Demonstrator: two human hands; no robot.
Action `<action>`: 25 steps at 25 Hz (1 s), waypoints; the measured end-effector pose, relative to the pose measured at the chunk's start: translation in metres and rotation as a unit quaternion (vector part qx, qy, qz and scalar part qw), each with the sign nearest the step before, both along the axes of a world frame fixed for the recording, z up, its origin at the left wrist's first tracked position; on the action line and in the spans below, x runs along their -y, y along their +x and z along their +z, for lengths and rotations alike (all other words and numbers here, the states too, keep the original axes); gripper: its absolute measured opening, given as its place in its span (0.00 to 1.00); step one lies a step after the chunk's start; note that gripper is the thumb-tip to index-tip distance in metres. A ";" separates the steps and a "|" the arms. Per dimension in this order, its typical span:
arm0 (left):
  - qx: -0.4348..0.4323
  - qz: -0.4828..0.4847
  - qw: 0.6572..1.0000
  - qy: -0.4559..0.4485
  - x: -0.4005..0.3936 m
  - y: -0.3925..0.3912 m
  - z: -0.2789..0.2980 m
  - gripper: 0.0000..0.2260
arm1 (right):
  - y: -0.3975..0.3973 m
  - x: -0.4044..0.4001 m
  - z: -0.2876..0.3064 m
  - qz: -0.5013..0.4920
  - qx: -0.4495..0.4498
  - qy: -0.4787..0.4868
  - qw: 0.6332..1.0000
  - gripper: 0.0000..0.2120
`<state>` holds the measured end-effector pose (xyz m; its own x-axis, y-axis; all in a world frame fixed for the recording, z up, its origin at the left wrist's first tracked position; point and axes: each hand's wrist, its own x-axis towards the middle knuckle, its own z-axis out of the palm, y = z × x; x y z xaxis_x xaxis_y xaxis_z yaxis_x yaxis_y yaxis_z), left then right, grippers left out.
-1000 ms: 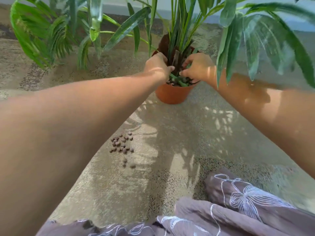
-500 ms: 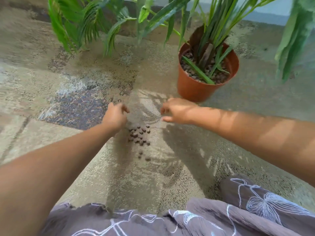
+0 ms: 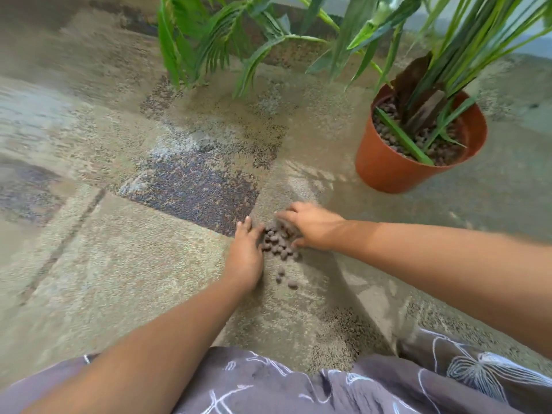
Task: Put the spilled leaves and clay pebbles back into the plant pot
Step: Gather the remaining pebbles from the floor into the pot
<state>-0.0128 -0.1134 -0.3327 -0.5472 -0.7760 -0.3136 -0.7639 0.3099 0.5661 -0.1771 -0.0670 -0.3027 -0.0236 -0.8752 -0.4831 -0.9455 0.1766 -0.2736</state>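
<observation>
A small heap of brown clay pebbles (image 3: 278, 243) lies on the patterned carpet in the middle of the head view, with a few strays just below it. My left hand (image 3: 245, 255) rests flat on the carpet against the heap's left side, fingers together. My right hand (image 3: 312, 225) is cupped against the heap's right side, fingers curved over the top pebbles. The orange plant pot (image 3: 385, 165) stands upright at the upper right, holding pebbles, green leaves and a brown stem. A loose green leaf (image 3: 403, 137) lies across the pebbles inside it.
A second leafy green plant (image 3: 221, 40) overhangs the carpet at the top centre. My lap in grey fabric with white line drawings (image 3: 298, 386) fills the bottom edge. The carpet (image 3: 119, 264) spreads to the left.
Both hands left the pot, came down to the carpet and closed in on the pebble heap from either side. The view shifted, so the pot now sits further right.
</observation>
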 end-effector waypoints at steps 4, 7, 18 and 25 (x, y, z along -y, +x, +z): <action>-0.008 -0.046 0.999 -0.020 -0.011 0.005 -0.003 0.23 | 0.010 0.005 -0.005 0.042 0.006 -0.010 0.999 0.30; 0.004 -0.043 0.996 -0.081 -0.025 0.011 -0.002 0.21 | 0.010 -0.004 -0.004 0.064 -0.004 -0.047 0.997 0.24; 0.051 -0.060 0.990 -0.114 -0.012 -0.005 0.008 0.05 | 0.001 -0.006 0.007 -0.155 0.115 -0.034 0.981 0.06; 0.089 -0.113 0.990 -0.010 0.009 -0.014 0.009 0.05 | -0.012 -0.005 0.009 -0.227 0.154 0.012 0.962 0.10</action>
